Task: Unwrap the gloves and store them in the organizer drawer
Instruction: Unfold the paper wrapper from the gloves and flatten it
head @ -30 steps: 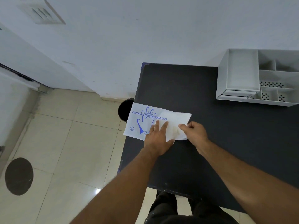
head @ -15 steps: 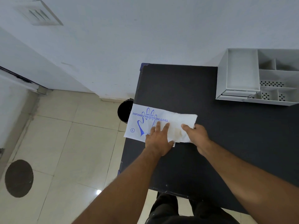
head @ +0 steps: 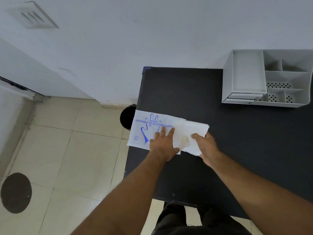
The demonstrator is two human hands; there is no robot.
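Gloves (head: 191,134) lie in one white stack half out of one printed wrapper (head: 145,128) on the tabletop (head: 237,150), left hand (head: 163,146) pressing flat with fingers spread, right hand (head: 207,148) pinching the stack's edge, one grey organizer (head: 227,78) well apart.

What the hands, the table and the frame edge keep out of sight

The left hand (head: 163,146) lies flat over the glove packet (head: 149,129), covering the lower right of the blue hand drawing; the right hand (head: 207,148), at about 3 o'clock from it, hides the near right corner of the translucent gloves (head: 191,133), so its grip there cannot be read. The organizer (head: 267,78), at 1 o'clock from the packet, is cut by the right edge, and its drawer fronts are too foreshortened to tell how far they are pulled. A black bin (head: 127,116) at 10 o'clock sits half behind the table (head: 186,92).
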